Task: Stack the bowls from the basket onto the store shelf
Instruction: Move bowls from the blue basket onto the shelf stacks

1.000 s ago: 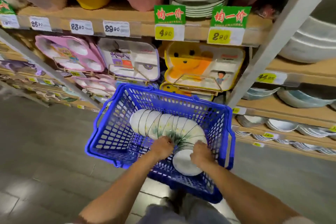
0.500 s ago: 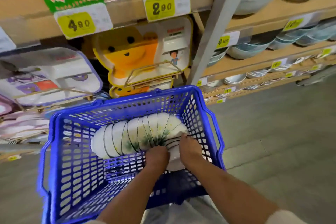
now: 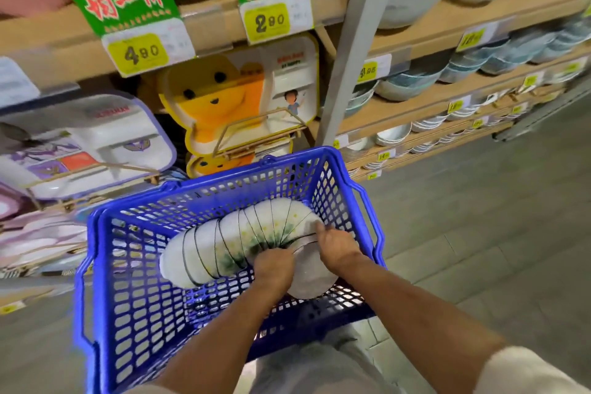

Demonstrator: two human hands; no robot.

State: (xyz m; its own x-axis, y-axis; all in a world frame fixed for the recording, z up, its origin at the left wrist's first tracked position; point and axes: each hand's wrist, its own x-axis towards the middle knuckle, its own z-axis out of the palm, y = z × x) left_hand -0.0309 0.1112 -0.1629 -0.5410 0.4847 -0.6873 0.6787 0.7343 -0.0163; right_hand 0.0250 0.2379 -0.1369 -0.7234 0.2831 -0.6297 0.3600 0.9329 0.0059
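A blue plastic basket [image 3: 134,313] sits low in front of me on the aisle floor. Inside it lies a curved row of several nested white bowls [image 3: 236,240] with dark rims and green speckles, tipped on their sides. My left hand [image 3: 274,269] grips the near end of the row from the left. My right hand [image 3: 335,245] holds the same end from the right, its fingers curled over the rims. The nearest bowl's pale underside [image 3: 311,278] shows between my wrists. The store shelf [image 3: 425,105] rises behind the basket.
Children's divided trays [image 3: 230,105] stand on racks behind the basket. A grey upright post [image 3: 351,51] splits the shelving. Stacked bowls [image 3: 415,80] fill the wooden shelves to the right. Green price signs [image 3: 128,19] hang from the upper shelf. Grey floor stretches to the right.
The view has swung right and drawn closer to the shelves. Both hands stay on the near end of the bowl row, with my right fingers reaching further over the rims.
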